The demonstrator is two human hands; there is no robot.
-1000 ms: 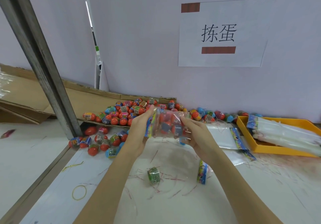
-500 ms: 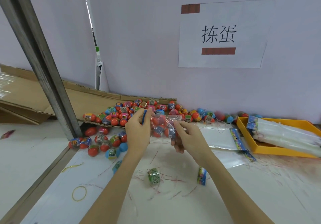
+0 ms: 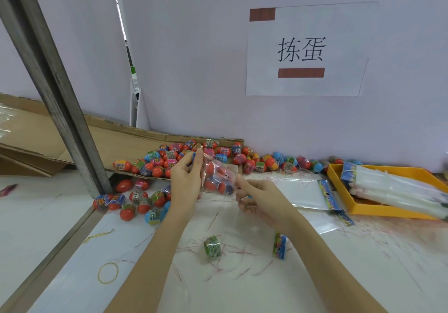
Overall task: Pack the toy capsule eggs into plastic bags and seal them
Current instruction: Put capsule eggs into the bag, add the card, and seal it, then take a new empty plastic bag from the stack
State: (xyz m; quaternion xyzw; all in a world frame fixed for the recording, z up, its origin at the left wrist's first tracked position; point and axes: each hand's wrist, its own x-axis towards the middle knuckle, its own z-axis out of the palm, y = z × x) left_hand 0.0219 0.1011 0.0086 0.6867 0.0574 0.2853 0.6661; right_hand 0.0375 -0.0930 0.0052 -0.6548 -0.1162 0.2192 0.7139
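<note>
A clear plastic bag (image 3: 219, 179) holds several red and blue capsule eggs and hangs just above the white table (image 3: 242, 276). My left hand (image 3: 186, 181) pinches its top edge between thumb and fingertips. My right hand (image 3: 257, 197) lies to the right of the bag with its fingers loosely curled and its fingertips at the bag's right edge; I cannot tell whether they pinch anything. Behind the hands, a pile of loose eggs (image 3: 169, 157) lies along the wall. More eggs (image 3: 135, 202) sit to the left.
Flat empty bags (image 3: 303, 196) lie right of my hands, beside a yellow tray (image 3: 363, 209) stacked with more bags. A green label ring (image 3: 212, 248), a blue printed piece (image 3: 280, 246), a yellow rubber band (image 3: 108, 272) and thin red strips litter the table. A slanted metal post (image 3: 55, 82) and cardboard (image 3: 36, 140) stand on the left.
The bag has dropped lower and now hangs from my left hand. My right hand has come off the bag's side and moved down and to the right.
</note>
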